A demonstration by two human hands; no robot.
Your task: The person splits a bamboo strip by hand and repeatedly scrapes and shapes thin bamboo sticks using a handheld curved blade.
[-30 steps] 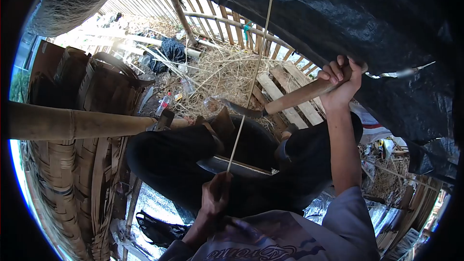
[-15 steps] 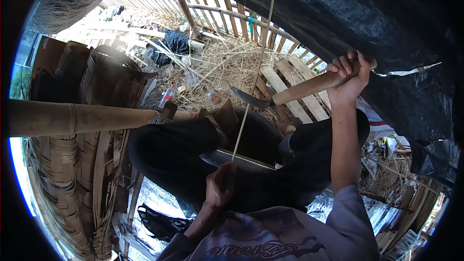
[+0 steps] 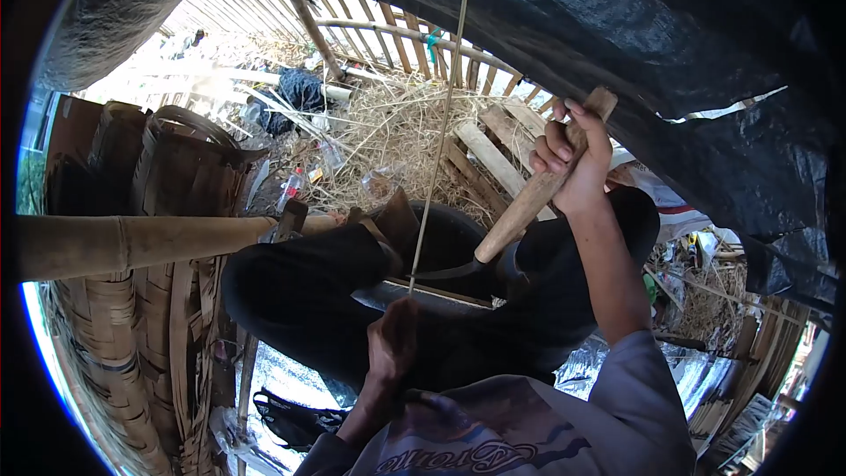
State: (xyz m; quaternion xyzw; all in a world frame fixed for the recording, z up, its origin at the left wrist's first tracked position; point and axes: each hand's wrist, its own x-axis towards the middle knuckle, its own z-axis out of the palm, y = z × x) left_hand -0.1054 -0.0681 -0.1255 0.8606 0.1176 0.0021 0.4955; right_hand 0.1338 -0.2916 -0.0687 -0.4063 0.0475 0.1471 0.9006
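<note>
My left hand [image 3: 392, 342] is closed around the lower end of a thin bamboo strip [image 3: 438, 145], which rises slanting away from me to the top of the view. My right hand [image 3: 575, 152] wraps round the long wooden handle of a knife [image 3: 527, 210], near the handle's far end. The knife's dark curved blade points left and meets or crosses the strip just above my left hand; whether it cuts in cannot be made out. Both hands are in front of my body, above my dark-trousered bent legs [image 3: 300, 286].
A thick bamboo pole [image 3: 176, 241] runs in from the left, above woven bamboo baskets [image 3: 115, 326]. Beyond my legs lie straw-like shavings [image 3: 388, 132] and wooden slats [image 3: 493, 159]. Black plastic sheeting [image 3: 634, 26] hangs overhead and at right; a slatted fence [image 3: 388, 35] stands behind.
My right hand has drawn the knife down and toward me, its blade passing from the strip's middle to close above my left hand. My left hand keeps hold of the strip.
</note>
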